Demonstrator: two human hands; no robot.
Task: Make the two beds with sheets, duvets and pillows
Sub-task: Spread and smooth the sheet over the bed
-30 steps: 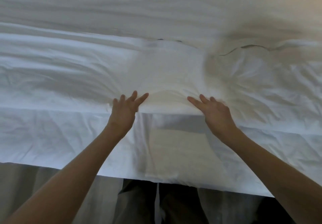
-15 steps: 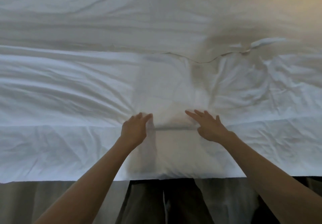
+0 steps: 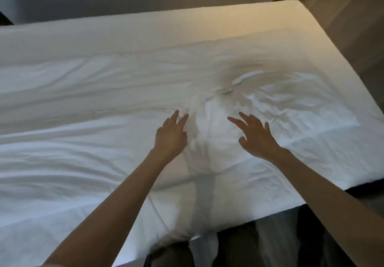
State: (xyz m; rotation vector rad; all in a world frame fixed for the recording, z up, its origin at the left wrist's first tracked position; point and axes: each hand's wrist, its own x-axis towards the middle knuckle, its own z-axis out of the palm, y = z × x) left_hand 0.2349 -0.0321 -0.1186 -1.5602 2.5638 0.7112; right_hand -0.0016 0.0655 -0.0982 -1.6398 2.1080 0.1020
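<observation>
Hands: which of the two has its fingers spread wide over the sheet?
The right hand: its fingers fan out with clear gaps, while the left hand holds its fingers close together.

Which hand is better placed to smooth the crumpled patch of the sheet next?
Probably the right hand: it is open, fingers spread, and most of the crumpled patch lies just beyond it. The left hand is open too, but lies over smoother sheet.

Left half of the sheet [image 3: 83,152] is lying flat, giving you open passage. A bunched fold [image 3: 218,94] is standing up just ahead, between left grip [image 3: 170,137] and right grip [image 3: 256,137]. A brown panel [image 3: 342,28] is bounding the bed [image 3: 207,17] on the right.
</observation>
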